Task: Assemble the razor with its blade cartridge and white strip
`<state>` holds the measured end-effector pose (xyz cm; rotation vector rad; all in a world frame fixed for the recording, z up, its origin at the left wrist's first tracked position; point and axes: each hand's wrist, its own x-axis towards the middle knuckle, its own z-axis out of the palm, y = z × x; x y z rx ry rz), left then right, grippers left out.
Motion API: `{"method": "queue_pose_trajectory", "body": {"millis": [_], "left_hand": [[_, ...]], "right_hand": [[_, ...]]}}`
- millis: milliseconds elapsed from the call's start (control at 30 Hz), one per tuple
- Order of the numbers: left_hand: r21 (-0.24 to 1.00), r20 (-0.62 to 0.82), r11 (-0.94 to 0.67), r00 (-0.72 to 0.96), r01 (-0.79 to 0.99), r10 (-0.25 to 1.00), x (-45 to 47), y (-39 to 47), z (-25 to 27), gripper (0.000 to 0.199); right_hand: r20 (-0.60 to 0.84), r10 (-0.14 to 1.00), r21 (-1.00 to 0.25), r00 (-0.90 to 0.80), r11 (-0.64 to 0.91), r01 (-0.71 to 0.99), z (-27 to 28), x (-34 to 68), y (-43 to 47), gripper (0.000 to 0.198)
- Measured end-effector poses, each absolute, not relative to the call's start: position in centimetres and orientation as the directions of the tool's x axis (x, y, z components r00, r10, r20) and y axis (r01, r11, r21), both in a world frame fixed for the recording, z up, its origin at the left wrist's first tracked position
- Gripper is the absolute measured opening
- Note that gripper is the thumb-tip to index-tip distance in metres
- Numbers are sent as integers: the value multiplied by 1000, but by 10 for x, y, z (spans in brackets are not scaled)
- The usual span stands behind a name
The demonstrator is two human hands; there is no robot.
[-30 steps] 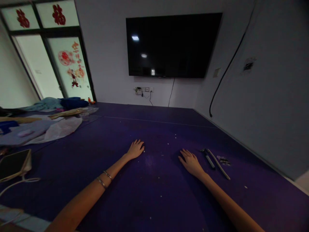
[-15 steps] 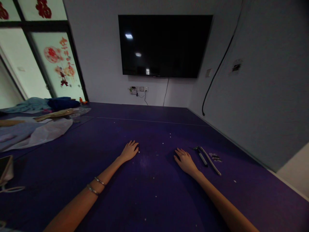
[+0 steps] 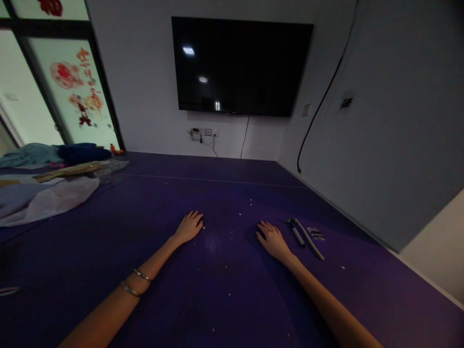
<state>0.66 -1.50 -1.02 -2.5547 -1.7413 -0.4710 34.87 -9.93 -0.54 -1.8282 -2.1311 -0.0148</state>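
Observation:
My left hand [image 3: 188, 226] lies palm down on the purple tabletop [image 3: 217, 309], fingers stretched out, with nothing under them that I can see. A tiny white scrap [image 3: 203, 227] lies by its thumb. Two bracelets circle that forearm. Flat on the table to the right rests my right hand [image 3: 274, 241], its fingers slightly spread and holding nothing. Just right of it is a small tool [image 3: 298, 237] with a thin head and a grey-and-black handle. Beside the tool lies a pale, slightly curved strip [image 3: 310, 240], and beyond that a small clear packet [image 3: 316, 234] with dark pieces.
White specks dot the tabletop. Plastic sheeting [image 3: 68, 198] and folded blue cloth [image 3: 83, 152] lie at the left. A large dark TV [image 3: 241, 67] hangs on the far wall. A black cable [image 3: 319, 111] hangs down the right wall to near the table edge.
The whole view has shifted slightly left, so the white object at the left edge is now mostly out of frame. Both hands keep their places on the table.

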Motion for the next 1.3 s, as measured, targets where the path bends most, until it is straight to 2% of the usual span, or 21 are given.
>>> {"method": "queue_pose_trajectory", "body": {"millis": [133, 267, 333, 433, 533, 633, 833, 1067, 1300], "left_hand": [[147, 250, -379, 336, 914, 908, 7, -16, -9, 49], [147, 247, -377, 335, 915, 909, 7, -16, -9, 50], [148, 252, -379, 335, 914, 908, 7, -15, -10, 50], [157, 264, -381, 333, 911, 905, 6, -13, -12, 49], [161, 266, -385, 336, 909, 904, 5, -11, -14, 50], [164, 281, -390, 336, 906, 899, 4, -9, -16, 49], [165, 290, -385, 328, 908, 899, 3, -7, -18, 48], [155, 288, -380, 327, 912, 900, 4, -8, -18, 48], [151, 273, -376, 327, 914, 905, 4, -8, -16, 48]], "right_hand": [[289, 951, -193, -113, 173, 966, -7, 346, -101, 47], [399, 911, -184, -105, 192, 964, 1, 356, -99, 41], [467, 882, -227, -61, 186, 956, 11, 375, -96, 38], [522, 842, -369, 135, 80, 926, 30, 414, -93, 38], [449, 843, -480, 296, -51, 876, 44, 450, -99, 34], [320, 879, -535, 354, -141, 833, 46, 468, -109, 30], [84, 938, -475, 337, -260, 841, 31, 470, -119, 20], [65, 942, -366, 328, -283, 886, 28, 469, -118, 16], [72, 942, -345, 328, -285, 894, 28, 464, -120, 16]]}}
